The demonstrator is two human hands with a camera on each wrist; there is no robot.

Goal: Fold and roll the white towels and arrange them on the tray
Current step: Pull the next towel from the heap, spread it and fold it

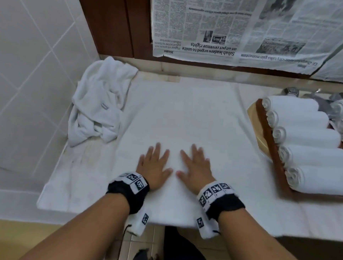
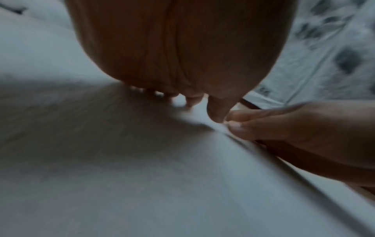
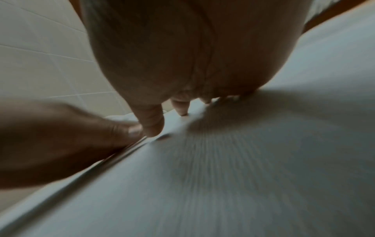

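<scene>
A white towel (image 1: pixel 179 118) lies spread flat on the counter in front of me. My left hand (image 1: pixel 154 165) and right hand (image 1: pixel 196 167) rest palm down side by side on its near part, fingers straight and spread, thumbs almost touching. In the left wrist view the left hand (image 2: pixel 182 99) presses the cloth (image 2: pixel 142 176) with the right thumb beside it. In the right wrist view the right hand (image 3: pixel 182 109) lies flat on the towel (image 3: pixel 243 176). At the right, a brown wooden tray (image 1: pixel 274 148) holds several rolled white towels (image 1: pixel 310 136).
A crumpled pile of white towels (image 1: pixel 100 103) lies at the counter's left, against the tiled wall (image 1: pixel 26 60). Newspaper (image 1: pixel 233 27) covers the surface behind the counter. Metal tap fittings (image 1: pixel 291 91) stand behind the tray. The counter's near edge (image 1: pixel 171 224) is just under my wrists.
</scene>
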